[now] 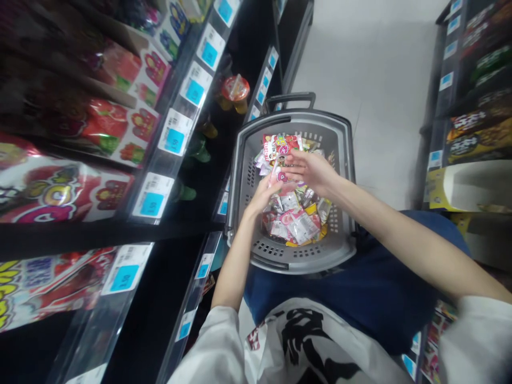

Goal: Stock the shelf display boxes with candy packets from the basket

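A grey plastic basket [344,154] holds many small candy packets [298,226] in silver, pink and yellow. Over its far half, my left hand [262,194] is closed on a pink candy packet [286,186], thumb and fingers around its left side. My right hand [310,169] reaches in from the right with fingers stretched toward the same packet; whether it touches it is unclear. Just beyond the fingers lies a red and white candy packet [276,145], partly covered by the hands.
Shelves with price tags [176,132] and bagged sweets [108,120] line the left. Jelly cups [237,90] sit on a lower shelf. On the right, another shelf holds snack bags [480,128]. Pale floor [376,80] runs ahead, between the shelves.
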Motion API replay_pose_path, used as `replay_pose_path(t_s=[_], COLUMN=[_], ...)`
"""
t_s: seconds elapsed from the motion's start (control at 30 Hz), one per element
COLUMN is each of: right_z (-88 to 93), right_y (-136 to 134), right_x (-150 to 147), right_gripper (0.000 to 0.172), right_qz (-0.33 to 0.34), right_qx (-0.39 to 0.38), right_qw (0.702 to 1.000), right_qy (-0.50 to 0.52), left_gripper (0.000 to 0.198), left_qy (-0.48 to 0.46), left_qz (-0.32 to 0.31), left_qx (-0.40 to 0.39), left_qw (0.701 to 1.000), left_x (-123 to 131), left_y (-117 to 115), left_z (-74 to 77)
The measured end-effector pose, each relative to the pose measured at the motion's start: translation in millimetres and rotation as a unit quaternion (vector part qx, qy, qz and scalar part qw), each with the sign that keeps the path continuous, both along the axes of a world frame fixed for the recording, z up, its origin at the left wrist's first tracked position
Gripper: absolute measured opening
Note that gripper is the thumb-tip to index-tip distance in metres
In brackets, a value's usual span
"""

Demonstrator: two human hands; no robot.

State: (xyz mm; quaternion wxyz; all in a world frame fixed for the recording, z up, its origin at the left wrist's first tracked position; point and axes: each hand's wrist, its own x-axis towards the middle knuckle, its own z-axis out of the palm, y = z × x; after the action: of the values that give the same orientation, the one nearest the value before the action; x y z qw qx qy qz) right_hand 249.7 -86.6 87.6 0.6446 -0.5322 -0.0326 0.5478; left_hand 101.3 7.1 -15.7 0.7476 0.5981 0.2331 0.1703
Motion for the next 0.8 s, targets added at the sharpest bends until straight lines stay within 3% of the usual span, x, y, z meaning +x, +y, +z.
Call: replay_pose_path(t_s=[0.13,0.23,0.3,0.47,0.6,0.8], right_z=[-1.5,-8.6,-12.1,-6.4,0.3,2.6], right_y=[2,3,2,-5,-8,-2], right_x=[8,14,15,8,8,12], right_gripper=[0.007,0.029,0.042,0.043,0.043,0.051], right_qz=[-0.067,-0.143,-0.14,-0.047,-0.088,-0.108], right_qx=[0.009,-0.016,-0.017,0.003,-0.001,-0.017], right_qw=[0.983,0.951,0.95,0.99,0.985,0.982], right_qy=[-0.168,-0.272,-0.279,-0.134,-0.151,-0.155], left_gripper=[0.055,0.054,0.053,0.05,0.06,0.072], left_qy=[-0.013,-0.023,-0.03,-0.054,-0.041,0.01], left_qz=[0.004,0.005,0.015,0.02,0.004,0.021], left_qx=[-0.138,-0.189,-0.201,-0.194,-0.151,-0.037], left_qw=[0.99,0.982,0.979,0.979,0.988,0.999], left_x=[0,-1,-2,-2,0,-3], left_y=[-6,-7,-7,-10,-12,-4], left_z=[10.4,15.8,16.6,18.6,16.7,2.0])
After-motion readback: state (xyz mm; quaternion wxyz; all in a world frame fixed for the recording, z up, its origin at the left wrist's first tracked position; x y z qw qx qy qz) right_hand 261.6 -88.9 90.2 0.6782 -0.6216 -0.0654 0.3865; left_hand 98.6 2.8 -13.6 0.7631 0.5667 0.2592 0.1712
